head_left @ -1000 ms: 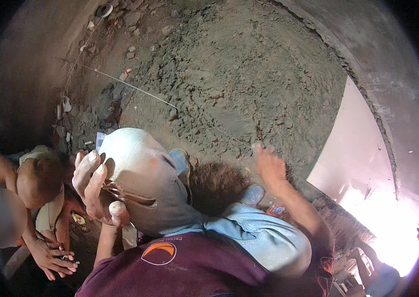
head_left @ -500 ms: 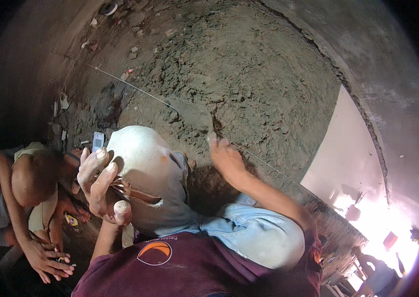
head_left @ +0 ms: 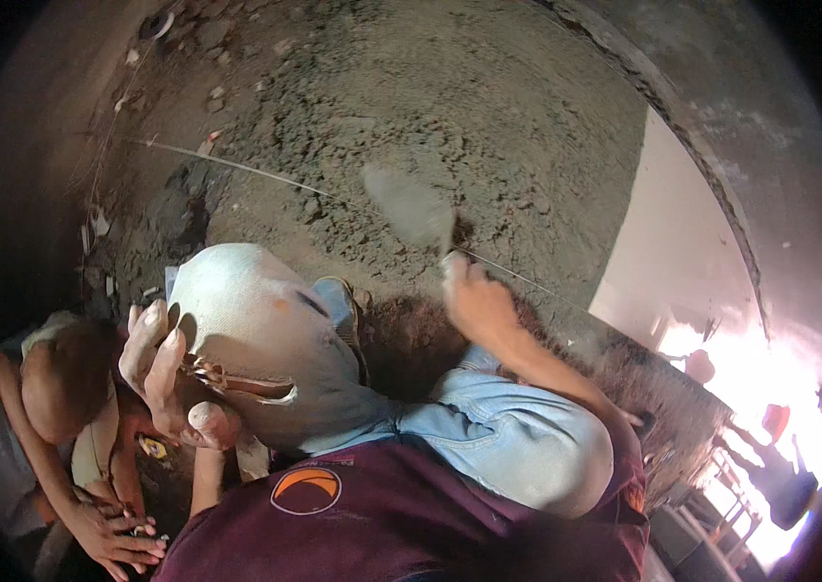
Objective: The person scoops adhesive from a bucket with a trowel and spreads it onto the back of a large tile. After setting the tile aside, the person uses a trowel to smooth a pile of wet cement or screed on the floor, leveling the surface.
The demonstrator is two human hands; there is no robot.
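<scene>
My right hand (head_left: 482,303) is closed around the handle of a trowel (head_left: 409,204), whose flat blade is smeared by motion. The blade is over a bed of rough grey-brown mortar (head_left: 518,107), beside a taut pale string line (head_left: 265,177) that crosses the bed. Whether the blade touches the mortar I cannot tell. My left hand (head_left: 170,378) is held up beside my left knee, its fingers apart and loosely bent, with nothing in it. The knee wears pale, torn jeans.
At the lower left another person (head_left: 62,388) crouches, hands together. A large white slab (head_left: 629,233) lies at the mortar's right edge, along a grey wall (head_left: 751,107). Small rubble and a white ring-shaped roll (head_left: 157,25) are at the far left. Bright light comes from the lower right.
The trowel and my right hand have shifted right, the blade now blurred. My left hand sits slightly further left and lower, as the whole view has shifted too.
</scene>
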